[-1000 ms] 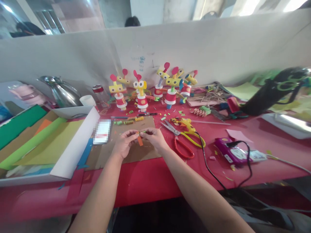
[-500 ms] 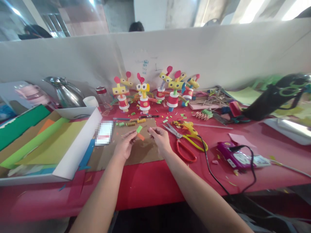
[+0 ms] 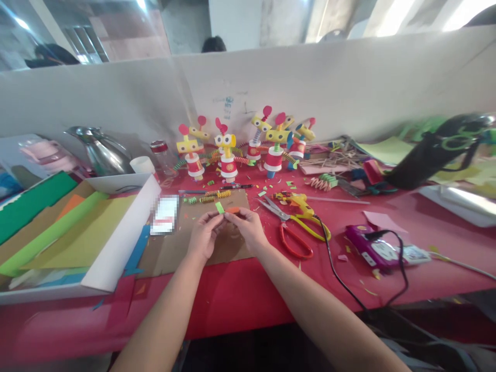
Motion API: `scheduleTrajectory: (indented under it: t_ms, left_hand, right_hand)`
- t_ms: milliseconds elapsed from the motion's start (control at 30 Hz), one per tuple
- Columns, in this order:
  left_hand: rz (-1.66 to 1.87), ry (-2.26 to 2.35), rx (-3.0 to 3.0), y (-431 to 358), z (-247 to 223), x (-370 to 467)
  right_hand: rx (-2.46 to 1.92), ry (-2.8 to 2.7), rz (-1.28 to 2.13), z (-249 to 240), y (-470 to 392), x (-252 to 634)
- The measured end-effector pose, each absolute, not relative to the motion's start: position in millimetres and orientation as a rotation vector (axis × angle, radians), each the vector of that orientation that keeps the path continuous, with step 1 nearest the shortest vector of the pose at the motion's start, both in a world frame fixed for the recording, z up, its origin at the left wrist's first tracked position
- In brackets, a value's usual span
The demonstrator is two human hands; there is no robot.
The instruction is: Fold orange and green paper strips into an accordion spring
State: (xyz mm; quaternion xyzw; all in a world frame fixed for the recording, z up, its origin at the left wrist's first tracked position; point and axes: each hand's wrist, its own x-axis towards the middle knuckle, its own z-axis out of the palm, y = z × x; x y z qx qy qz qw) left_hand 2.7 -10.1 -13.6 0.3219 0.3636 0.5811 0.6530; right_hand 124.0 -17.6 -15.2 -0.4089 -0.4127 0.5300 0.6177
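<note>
Above the brown cardboard, my left hand pinches a small green paper strip that sticks up from the fingertips. My right hand meets it, fingers closed at an orange paper strip. The fingertips of both hands touch and hide where the strips meet. Just behind them lie coiled paper springs, one green and one yellow. Scissors with red and yellow handles are open to the right of my right hand.
Several paper figures stand at the back. A white box of coloured paper and a phone are left. To the right are a yellow glue gun, its black cord, a purple power strip and a black bottle.
My right hand has moved left and my left hand slightly right, so their fingertips now touch. The orange strip now lies by my right fingers. The view has shifted slightly.
</note>
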Motion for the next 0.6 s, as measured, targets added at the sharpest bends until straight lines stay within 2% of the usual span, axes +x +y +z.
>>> scheduleTrajectory:
  t_ms: [600]
  left_hand:
    - [1.364, 0.939, 0.801, -6.6, -14.8, -3.4]
  right_hand:
    - [-0.921, -1.002, 1.387, -19.5, -16.2, 128.3]
